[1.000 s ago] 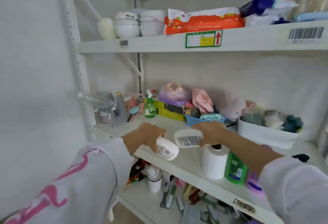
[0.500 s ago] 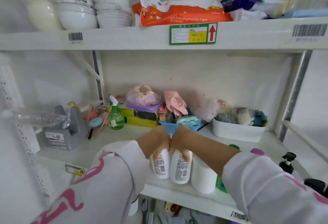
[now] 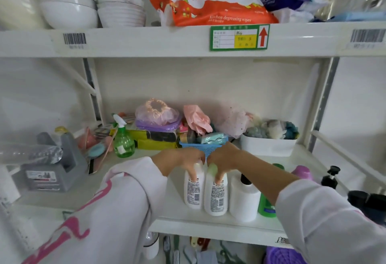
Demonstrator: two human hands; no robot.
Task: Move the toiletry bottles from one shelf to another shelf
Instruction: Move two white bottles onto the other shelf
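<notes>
Two white toiletry bottles stand upright side by side near the front edge of the middle shelf [image 3: 208, 225]. My left hand [image 3: 183, 162] grips the top of the left white bottle [image 3: 193, 194]. My right hand [image 3: 224, 159] grips the top of the right white bottle [image 3: 216, 198], whose pale green cap shows between my fingers. To their right stand a bigger white pump bottle [image 3: 243, 200], a green bottle [image 3: 265, 207] partly hidden by my right forearm, a pink bottle [image 3: 302, 171] and a black pump bottle [image 3: 331, 177].
Behind the bottles stand a green spray bottle [image 3: 123, 140], a blue basket [image 3: 203, 147], a white tub [image 3: 268, 145] of cloths and a grey holder [image 3: 52, 169]. The top shelf [image 3: 146, 41] carries bowls [image 3: 69, 10] and wipes packs [image 3: 215, 12]. Below, utensils lie on a lower shelf.
A second ago both bottles were tilted in my hands above the shelf edge. They now stand upright on the middle shelf, with both hands still on their tops.
</notes>
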